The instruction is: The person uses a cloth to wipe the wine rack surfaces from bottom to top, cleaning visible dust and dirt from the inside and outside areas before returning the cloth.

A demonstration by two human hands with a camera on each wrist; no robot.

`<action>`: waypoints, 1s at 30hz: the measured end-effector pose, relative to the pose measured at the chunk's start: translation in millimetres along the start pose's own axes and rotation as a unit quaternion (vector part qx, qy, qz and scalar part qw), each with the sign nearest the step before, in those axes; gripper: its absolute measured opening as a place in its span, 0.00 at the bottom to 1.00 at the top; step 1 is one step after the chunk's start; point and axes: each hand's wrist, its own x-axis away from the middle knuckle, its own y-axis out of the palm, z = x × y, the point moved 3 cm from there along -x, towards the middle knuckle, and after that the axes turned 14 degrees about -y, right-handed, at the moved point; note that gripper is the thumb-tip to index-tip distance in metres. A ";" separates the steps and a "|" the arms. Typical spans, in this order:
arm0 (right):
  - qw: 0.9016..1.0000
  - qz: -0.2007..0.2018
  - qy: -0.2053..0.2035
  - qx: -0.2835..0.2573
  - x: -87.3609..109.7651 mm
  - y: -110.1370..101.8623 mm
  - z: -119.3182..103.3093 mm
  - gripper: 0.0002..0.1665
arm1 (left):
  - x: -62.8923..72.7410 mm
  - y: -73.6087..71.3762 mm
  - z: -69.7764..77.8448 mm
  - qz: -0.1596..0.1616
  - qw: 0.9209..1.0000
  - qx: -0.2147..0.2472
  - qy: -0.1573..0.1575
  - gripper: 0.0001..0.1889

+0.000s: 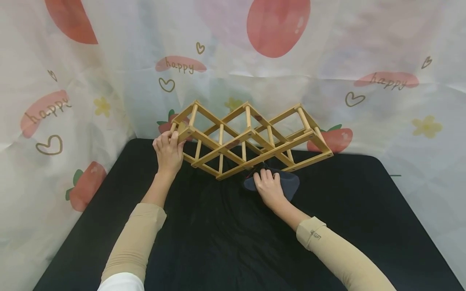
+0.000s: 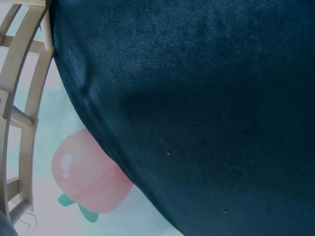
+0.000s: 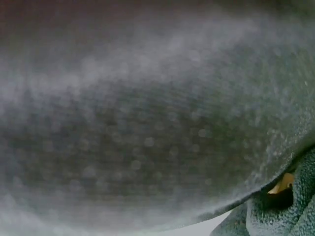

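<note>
A collapsible wooden lattice rack [image 1: 251, 132], like a wine rack, is spread open and tilted over the far part of the table. My left hand [image 1: 169, 151] grips its left end, fingers curled over the corner. Under the rack's front lower edge, my right hand [image 1: 269, 186] holds a bunched navy cloth [image 1: 291, 184]; the fingertips are partly buried in its folds. Slats of the rack appear along the left edge of the left wrist view, where the hand is out of sight. Fuzzy cloth folds [image 3: 305, 211] fill the lower right corner of the right wrist view.
A black cloth-covered table [image 1: 218, 238] lies under both arms, its rounded far edge close to the rack. Behind and at both sides hangs a white curtain [image 1: 120, 93] printed with fruit, hearts and words.
</note>
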 end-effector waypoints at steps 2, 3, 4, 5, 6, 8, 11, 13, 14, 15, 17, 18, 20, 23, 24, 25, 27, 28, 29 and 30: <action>1.000 -0.025 0.011 -0.009 1.8 -0.1 0.8 0.04 | -0.3 0.4 0.7 0.000 1.000 -0.002 -0.003 0.20; 0.999 -0.039 0.017 -0.013 3.0 -0.1 1.2 0.04 | -0.2 0.7 1.1 -0.001 1.000 -0.001 -0.004 0.20; 0.998 -0.051 0.022 -0.017 4.2 -0.6 1.4 0.03 | 0.0 0.9 1.4 -0.002 1.000 -0.001 -0.006 0.20; 0.998 -0.061 0.027 -0.022 5.6 -1.2 1.6 0.03 | 0.1 0.8 1.6 -0.002 1.000 -0.004 -0.007 0.21; 0.997 -0.068 0.030 -0.026 7.1 -2.3 1.6 0.04 | 0.3 0.6 1.7 -0.002 1.000 -0.005 -0.008 0.21; 0.996 -0.077 0.033 -0.033 10.0 -5.5 1.6 0.04 | 0.6 -0.4 1.9 0.000 1.000 -0.006 -0.010 0.20; 0.996 -0.078 0.029 -0.035 14.0 -11.6 1.1 0.05 | 0.5 -1.2 1.3 0.001 1.000 -0.011 -0.010 0.20; 0.996 -0.080 0.026 -0.039 16.9 -15.5 0.9 0.06 | 0.4 -1.0 0.9 0.001 1.000 -0.010 -0.009 0.20; 0.995 -0.082 0.026 -0.042 18.6 -16.7 0.9 0.06 | 0.5 -0.6 0.7 0.001 1.000 -0.009 -0.009 0.19; 0.995 -0.083 0.025 -0.047 20.1 -18.0 0.9 0.06 | 0.6 -0.2 0.5 0.000 1.000 -0.009 -0.008 0.19; 0.994 -0.085 0.024 -0.056 22.9 -19.4 0.9 0.06 | 1.0 0.1 0.3 0.000 1.000 -0.009 -0.008 0.18; 0.994 -0.085 0.024 -0.059 23.7 -19.6 0.9 0.07 | 1.1 0.1 0.1 0.000 1.000 -0.009 -0.008 0.17; 0.994 -0.082 0.024 -0.061 23.5 -19.2 0.8 0.08 | 1.1 -0.1 -0.1 0.002 1.000 -0.008 -0.008 0.17; 0.995 -0.075 0.025 -0.060 18.7 -17.5 0.4 0.10 | 0.6 -0.3 -0.5 0.004 1.000 -0.008 -0.010 0.17; 0.995 -0.072 0.026 -0.059 16.1 -16.7 0.1 0.10 | 0.5 -0.3 -0.6 0.005 1.000 -0.008 -0.010 0.17; 0.996 -0.069 0.026 -0.059 13.3 -15.9 -0.4 0.10 | 0.4 -0.2 -0.5 0.004 1.000 -0.008 -0.010 0.17; 0.996 -0.061 0.026 -0.060 7.2 -14.0 -2.0 0.10 | 0.4 0.1 -0.3 0.003 1.000 -0.009 -0.010 0.19; 0.996 -0.056 0.026 -0.061 3.9 -13.3 -2.9 0.09 | 0.3 0.1 -0.1 0.003 1.000 -0.009 -0.010 0.19; 0.996 -0.050 0.026 -0.062 0.6 -12.6 -4.0 0.08 | 0.3 0.1 0.2 0.002 1.000 -0.009 -0.009 0.20; 0.997 -0.043 0.024 -0.063 -2.7 -11.7 -5.3 0.08 | 0.2 -0.1 0.6 0.002 1.000 -0.009 -0.009 0.21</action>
